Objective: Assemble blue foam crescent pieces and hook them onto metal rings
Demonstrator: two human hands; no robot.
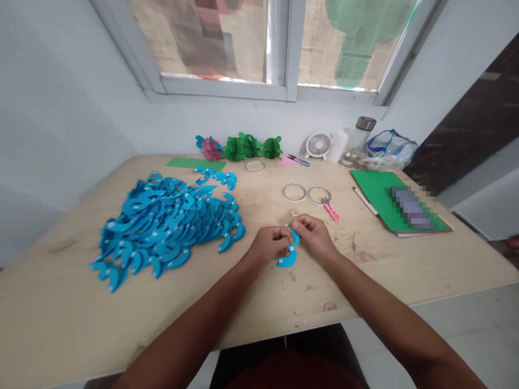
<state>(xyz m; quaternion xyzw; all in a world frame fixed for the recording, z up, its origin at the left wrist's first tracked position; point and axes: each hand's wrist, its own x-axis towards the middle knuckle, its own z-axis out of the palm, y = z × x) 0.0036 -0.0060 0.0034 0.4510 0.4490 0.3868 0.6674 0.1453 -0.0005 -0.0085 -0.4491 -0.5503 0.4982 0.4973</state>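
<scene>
Near the middle of the table, a blue curved paper piece (287,258) with small white squares hangs between my hands. My left hand (271,242) pinches its left side, fingers closed. At its top end, the fingertips of my right hand (311,232) are closed on the paper. A big heap of similar blue curved pieces (174,216), also dotted with white squares, lies to the left of my left hand. Beyond my hands are two tape rolls (294,192), and small pink-handled scissors (331,210) rest against the right one.
Along the wall stand green paper shapes (250,146), a pink paper flower (212,148), a small white fan (319,145) and a glass bottle (359,138). Green sheets (373,197) with a blurred object lie at right, beside a white pen (365,201). Another roll (255,166) lies farther back.
</scene>
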